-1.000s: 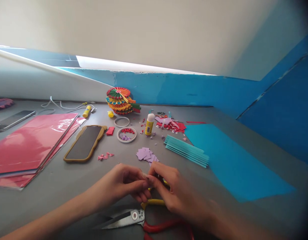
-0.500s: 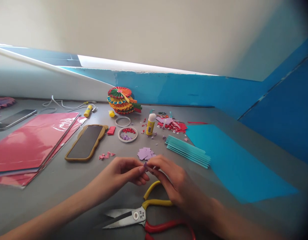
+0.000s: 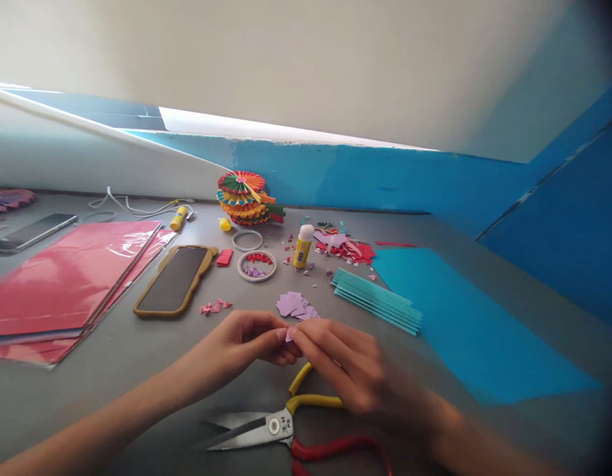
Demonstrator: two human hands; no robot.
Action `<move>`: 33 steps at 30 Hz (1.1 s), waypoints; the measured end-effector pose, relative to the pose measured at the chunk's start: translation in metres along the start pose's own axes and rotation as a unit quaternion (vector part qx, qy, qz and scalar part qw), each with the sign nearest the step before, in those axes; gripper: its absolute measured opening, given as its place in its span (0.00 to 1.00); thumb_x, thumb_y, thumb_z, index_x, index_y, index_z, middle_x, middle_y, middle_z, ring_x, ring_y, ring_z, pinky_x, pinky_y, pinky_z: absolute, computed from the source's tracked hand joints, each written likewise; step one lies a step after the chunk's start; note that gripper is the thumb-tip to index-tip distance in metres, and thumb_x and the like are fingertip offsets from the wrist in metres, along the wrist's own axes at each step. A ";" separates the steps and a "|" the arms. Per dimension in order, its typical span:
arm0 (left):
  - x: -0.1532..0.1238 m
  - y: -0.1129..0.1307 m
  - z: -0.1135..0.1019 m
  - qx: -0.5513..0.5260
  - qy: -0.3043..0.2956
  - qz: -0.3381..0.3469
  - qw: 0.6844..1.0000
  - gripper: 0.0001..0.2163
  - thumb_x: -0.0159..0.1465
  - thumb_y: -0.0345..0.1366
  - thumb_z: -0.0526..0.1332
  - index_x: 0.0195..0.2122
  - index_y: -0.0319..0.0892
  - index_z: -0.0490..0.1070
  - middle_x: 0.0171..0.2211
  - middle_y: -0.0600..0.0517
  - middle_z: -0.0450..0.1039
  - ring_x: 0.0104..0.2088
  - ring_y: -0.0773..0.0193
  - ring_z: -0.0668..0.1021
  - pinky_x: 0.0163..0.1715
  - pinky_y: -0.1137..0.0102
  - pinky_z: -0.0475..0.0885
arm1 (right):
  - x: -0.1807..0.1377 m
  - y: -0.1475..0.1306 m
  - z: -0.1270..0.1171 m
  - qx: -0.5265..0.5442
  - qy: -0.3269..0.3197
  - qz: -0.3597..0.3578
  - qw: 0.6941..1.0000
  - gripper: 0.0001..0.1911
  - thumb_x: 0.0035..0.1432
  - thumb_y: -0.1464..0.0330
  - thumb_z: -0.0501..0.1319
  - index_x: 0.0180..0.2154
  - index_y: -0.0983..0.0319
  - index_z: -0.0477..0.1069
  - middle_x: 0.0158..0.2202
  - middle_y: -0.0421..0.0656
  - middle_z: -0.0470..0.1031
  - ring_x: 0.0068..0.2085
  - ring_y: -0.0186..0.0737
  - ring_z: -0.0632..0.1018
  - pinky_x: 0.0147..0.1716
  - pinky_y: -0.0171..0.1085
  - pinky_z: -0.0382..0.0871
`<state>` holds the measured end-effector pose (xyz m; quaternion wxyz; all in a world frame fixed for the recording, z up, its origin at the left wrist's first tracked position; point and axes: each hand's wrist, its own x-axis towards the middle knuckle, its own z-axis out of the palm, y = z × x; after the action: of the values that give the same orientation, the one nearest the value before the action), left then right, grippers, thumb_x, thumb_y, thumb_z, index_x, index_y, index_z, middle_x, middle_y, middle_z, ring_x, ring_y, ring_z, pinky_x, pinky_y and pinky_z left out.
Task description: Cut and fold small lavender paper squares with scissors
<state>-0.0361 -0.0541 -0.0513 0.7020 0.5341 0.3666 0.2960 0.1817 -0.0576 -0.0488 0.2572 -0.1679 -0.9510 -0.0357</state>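
Observation:
My left hand (image 3: 246, 342) and my right hand (image 3: 340, 362) meet at the fingertips, pinching a small lilac paper piece (image 3: 288, 336) between them. Its folds are too small to make out. Just beyond my fingers lies a loose pile of lilac paper squares (image 3: 292, 305). Below my right hand rest scissors (image 3: 273, 428) with yellow and red handles, partly hidden by that hand. Folded teal paper strips (image 3: 378, 303) lie to the right of my hands.
A glue stick (image 3: 303, 246), red and lilac scraps (image 3: 345, 250), a round dish of small pieces (image 3: 257, 266) and a paper rosette model (image 3: 243, 198) stand ahead. A phone in a bear-shaped case (image 3: 174, 281) and pink paper sheets (image 3: 67, 277) lie left; a blue sheet (image 3: 474, 330) lies right.
My hands have risen away from the scissors, and the lilac piece shows between my fingertips. The whole scene has shifted slightly as my head moved.

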 end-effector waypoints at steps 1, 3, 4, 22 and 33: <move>0.000 0.000 0.000 0.003 0.002 0.004 1.000 0.11 0.64 0.39 0.61 0.43 0.39 0.77 0.34 0.51 0.77 0.36 0.67 0.77 0.40 0.74 0.72 | 0.001 -0.001 0.000 -0.022 -0.005 -0.004 1.000 0.17 0.68 0.76 0.48 0.50 0.79 0.68 0.44 0.58 0.75 0.49 0.52 0.74 0.48 0.46 0.73; 0.001 -0.001 0.000 0.008 0.007 0.013 1.000 0.11 0.64 0.40 0.61 0.43 0.40 0.77 0.34 0.51 0.77 0.36 0.67 0.77 0.40 0.73 0.72 | 0.002 -0.001 -0.001 -0.053 -0.013 -0.011 0.998 0.17 0.68 0.76 0.48 0.51 0.79 0.69 0.45 0.57 0.75 0.49 0.53 0.75 0.48 0.46 0.73; 0.001 -0.001 0.000 0.010 0.008 0.016 1.000 0.11 0.64 0.40 0.61 0.43 0.40 0.77 0.34 0.51 0.76 0.36 0.67 0.77 0.40 0.73 0.72 | 0.003 -0.001 -0.001 -0.062 -0.016 -0.014 0.998 0.17 0.68 0.76 0.48 0.51 0.79 0.69 0.45 0.57 0.76 0.50 0.53 0.75 0.49 0.46 0.73; 0.000 0.002 0.001 0.007 0.011 0.008 1.000 0.12 0.64 0.40 0.61 0.40 0.37 0.76 0.35 0.49 0.78 0.39 0.64 0.79 0.42 0.71 0.73 | 0.001 0.003 -0.007 -0.075 -0.003 -0.029 0.997 0.17 0.68 0.76 0.47 0.50 0.76 0.70 0.49 0.54 0.76 0.52 0.49 0.75 0.51 0.43 0.73; -0.002 -0.002 0.006 0.006 0.037 0.017 0.999 0.14 0.61 0.42 0.64 0.39 0.35 0.74 0.37 0.43 0.80 0.36 0.62 0.80 0.39 0.69 0.74 | 0.001 0.023 -0.014 0.231 0.026 0.277 0.932 0.12 0.70 0.70 0.43 0.39 0.60 0.64 0.36 0.42 0.72 0.39 0.37 0.75 0.40 0.36 0.72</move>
<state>-0.0323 -0.0591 -0.0518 0.6799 0.5329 0.3850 0.3249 0.1954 -0.0380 -0.0371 0.3130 -0.3596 -0.8419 0.2530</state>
